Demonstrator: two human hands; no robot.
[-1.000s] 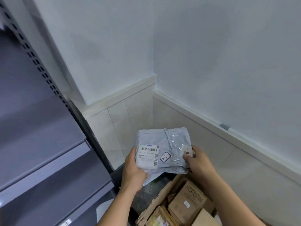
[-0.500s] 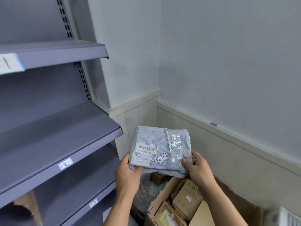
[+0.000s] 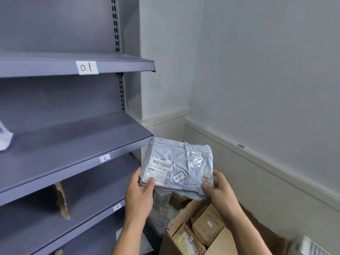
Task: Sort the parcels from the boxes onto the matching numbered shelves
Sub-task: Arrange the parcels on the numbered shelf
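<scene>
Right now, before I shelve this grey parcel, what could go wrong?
Missort: the sticker on the parcel seems to read 08, but the shelf labels in view read 01, 12 and 13.
Drop: the left grip and right grip hold only its near edge, above the open cardboard box, so the soft bag could sag and slip.

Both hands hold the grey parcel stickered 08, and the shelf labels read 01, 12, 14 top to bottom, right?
Nearly. In the head view the lowest label reads 13, not 14. The left hand and right hand do hold the grey parcel stickered 08; the 01 label and 12 label are right.
</scene>
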